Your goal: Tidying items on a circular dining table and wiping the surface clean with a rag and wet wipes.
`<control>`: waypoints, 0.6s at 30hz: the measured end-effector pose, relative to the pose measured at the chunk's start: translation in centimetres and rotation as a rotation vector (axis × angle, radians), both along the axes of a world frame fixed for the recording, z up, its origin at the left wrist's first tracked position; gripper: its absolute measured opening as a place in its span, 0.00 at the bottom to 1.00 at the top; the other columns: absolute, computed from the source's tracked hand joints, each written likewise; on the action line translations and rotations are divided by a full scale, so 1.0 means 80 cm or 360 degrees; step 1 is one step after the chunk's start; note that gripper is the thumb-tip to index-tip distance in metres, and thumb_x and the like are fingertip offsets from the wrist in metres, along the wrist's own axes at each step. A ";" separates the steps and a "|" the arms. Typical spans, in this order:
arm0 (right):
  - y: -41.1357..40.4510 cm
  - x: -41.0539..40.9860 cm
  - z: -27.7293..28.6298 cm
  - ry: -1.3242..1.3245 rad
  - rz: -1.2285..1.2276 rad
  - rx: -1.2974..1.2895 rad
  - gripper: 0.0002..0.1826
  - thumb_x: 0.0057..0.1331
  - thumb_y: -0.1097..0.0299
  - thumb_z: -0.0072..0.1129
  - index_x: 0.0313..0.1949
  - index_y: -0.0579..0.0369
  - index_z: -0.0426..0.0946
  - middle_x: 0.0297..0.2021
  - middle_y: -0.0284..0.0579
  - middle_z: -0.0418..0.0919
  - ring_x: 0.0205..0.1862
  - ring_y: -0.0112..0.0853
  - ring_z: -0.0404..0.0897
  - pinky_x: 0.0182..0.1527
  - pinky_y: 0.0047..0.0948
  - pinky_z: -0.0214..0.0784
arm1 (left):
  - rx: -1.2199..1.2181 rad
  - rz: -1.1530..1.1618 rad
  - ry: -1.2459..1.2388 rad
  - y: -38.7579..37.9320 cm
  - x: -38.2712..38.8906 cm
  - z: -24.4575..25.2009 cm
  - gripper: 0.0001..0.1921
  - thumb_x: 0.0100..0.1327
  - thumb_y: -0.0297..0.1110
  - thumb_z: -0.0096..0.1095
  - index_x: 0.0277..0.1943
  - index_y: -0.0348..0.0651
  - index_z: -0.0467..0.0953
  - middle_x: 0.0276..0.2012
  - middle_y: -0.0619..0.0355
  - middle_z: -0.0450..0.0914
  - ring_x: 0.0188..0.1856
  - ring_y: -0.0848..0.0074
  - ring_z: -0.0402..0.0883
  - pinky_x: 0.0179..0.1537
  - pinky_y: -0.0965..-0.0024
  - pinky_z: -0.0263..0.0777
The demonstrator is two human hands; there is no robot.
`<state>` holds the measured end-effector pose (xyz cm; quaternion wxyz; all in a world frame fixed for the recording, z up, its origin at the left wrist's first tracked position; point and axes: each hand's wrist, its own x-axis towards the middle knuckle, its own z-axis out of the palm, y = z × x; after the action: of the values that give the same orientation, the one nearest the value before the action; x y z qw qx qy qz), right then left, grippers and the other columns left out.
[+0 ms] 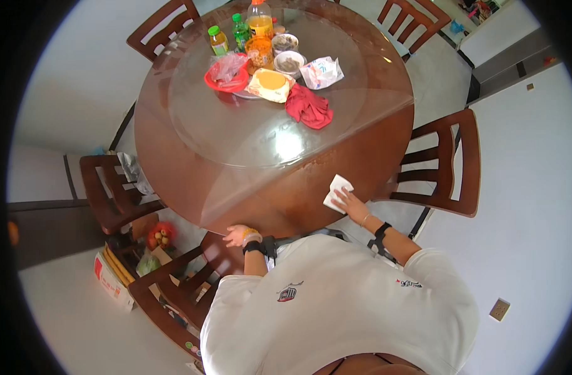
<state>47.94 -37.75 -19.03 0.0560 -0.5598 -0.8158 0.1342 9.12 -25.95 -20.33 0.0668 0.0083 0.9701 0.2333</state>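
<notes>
A white paper tissue [336,191], folded, lies under the fingers of my right hand [350,203] on the bare wooden surface near the front right rim of the round table [276,206]. My left hand [237,235] is at the table's front edge with its fingers spread and nothing in them. Whether it touches the edge or hangs just beside it is hard to tell. Across the tabletop a clear cover sheet [234,192] has its edge running diagonally, leaving the wood in front of my right hand uncovered.
A round glass turntable [211,136] carries a red cloth [309,108], a wet-wipes pack [270,85], a red basket [226,83], bowls [288,63], a crumpled white packet [322,72] and several bottles [259,21]. Wooden chairs [469,164] surround the table. Boxes [113,279] stand at left.
</notes>
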 end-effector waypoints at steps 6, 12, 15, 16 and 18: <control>0.090 0.071 -0.008 -0.0267 -0.0448 0.0064 0.30 0.65 0.73 0.42 0.67 0.47 0.58 0.70 0.50 0.51 0.70 0.52 0.53 0.69 0.45 0.51 | -0.0037 -0.0019 0.0032 0.001 0.002 -0.016 0.27 0.68 0.46 0.46 0.61 0.34 0.62 0.60 0.34 0.63 0.57 0.44 0.71 0.53 0.48 0.70; 0.184 0.014 0.011 -0.0271 -0.1030 -0.0179 0.42 0.66 0.44 0.48 0.69 0.60 0.50 0.71 0.59 0.47 0.72 0.52 0.46 0.68 0.55 0.45 | -0.0156 -0.0048 0.0163 0.003 -0.002 -0.017 0.24 0.68 0.45 0.46 0.57 0.33 0.64 0.54 0.35 0.67 0.52 0.46 0.73 0.49 0.49 0.72; 0.176 -0.091 0.039 -0.0102 -0.0670 -0.0232 0.48 0.58 0.42 0.57 0.65 0.70 0.55 0.66 0.65 0.55 0.70 0.54 0.51 0.68 0.50 0.46 | -0.0226 -0.0073 0.0215 0.006 0.004 -0.008 0.23 0.68 0.44 0.45 0.56 0.32 0.64 0.52 0.36 0.69 0.49 0.47 0.75 0.47 0.50 0.73; 0.161 -0.130 0.060 -0.0026 -0.0424 -0.0336 0.48 0.56 0.43 0.61 0.63 0.72 0.58 0.65 0.65 0.58 0.70 0.53 0.51 0.69 0.48 0.46 | -0.0242 -0.0085 0.0232 0.009 0.007 -0.004 0.23 0.68 0.44 0.45 0.55 0.32 0.65 0.51 0.36 0.69 0.49 0.47 0.75 0.46 0.50 0.73; 0.124 -0.200 0.072 0.0168 0.0169 -0.0300 0.47 0.57 0.44 0.60 0.65 0.68 0.56 0.67 0.61 0.56 0.71 0.50 0.51 0.69 0.47 0.44 | -0.0287 -0.0088 0.0273 0.001 -0.003 -0.019 0.22 0.68 0.44 0.45 0.54 0.32 0.65 0.49 0.37 0.71 0.47 0.48 0.76 0.45 0.51 0.74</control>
<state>31.92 -27.86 -13.30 0.0387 -0.5108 -0.8239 0.2424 8.90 -25.88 -21.89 -0.0093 0.0489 0.9887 0.1415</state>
